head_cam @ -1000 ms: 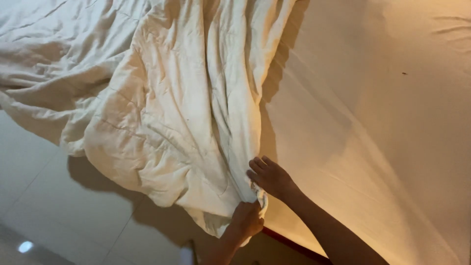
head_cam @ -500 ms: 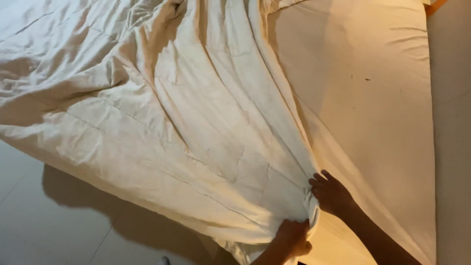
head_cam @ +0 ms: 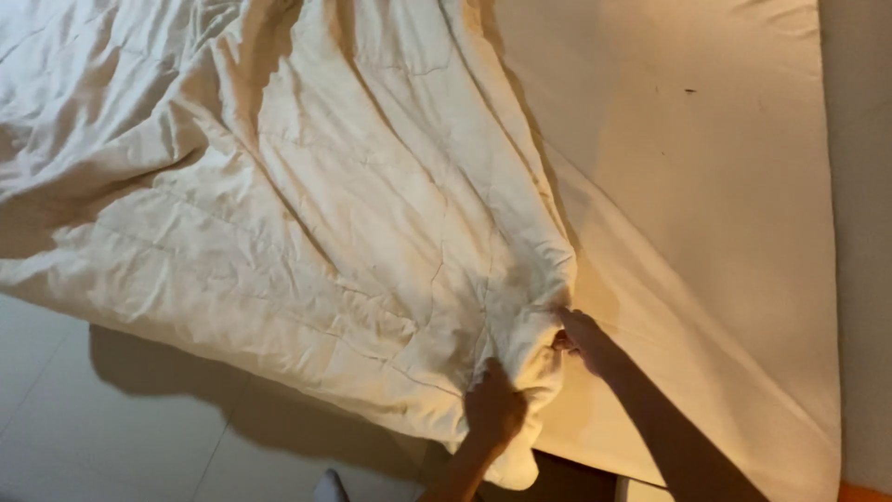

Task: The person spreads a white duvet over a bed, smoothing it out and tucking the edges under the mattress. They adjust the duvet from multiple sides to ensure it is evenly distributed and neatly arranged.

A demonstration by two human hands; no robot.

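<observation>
A cream quilt (head_cam: 307, 214) is spread, heavily creased, across the left part of a mattress (head_cam: 706, 186) covered by a pale sheet, and part of it hangs over the near edge above the tiled floor (head_cam: 111, 437). Its near right corner is bunched at the mattress edge, where both hands are placed. The left hand (head_cam: 494, 409) is closed on the bunched corner from below, with the fabric gathered in the fist. The right hand (head_cam: 583, 336) is pinched on the folded edge just beside it, with the fingers tucked into the cloth.

The step in hand appears to be the drawing of this corner along the mattress edge. It would likely be done well if the two grips were kept near each other on the seam, so that the filling is not twisted, and if the pull were made evenly and low, so that the creases are drawn flat rather than heaped. The overhanging part should probably be kept off the floor.
</observation>
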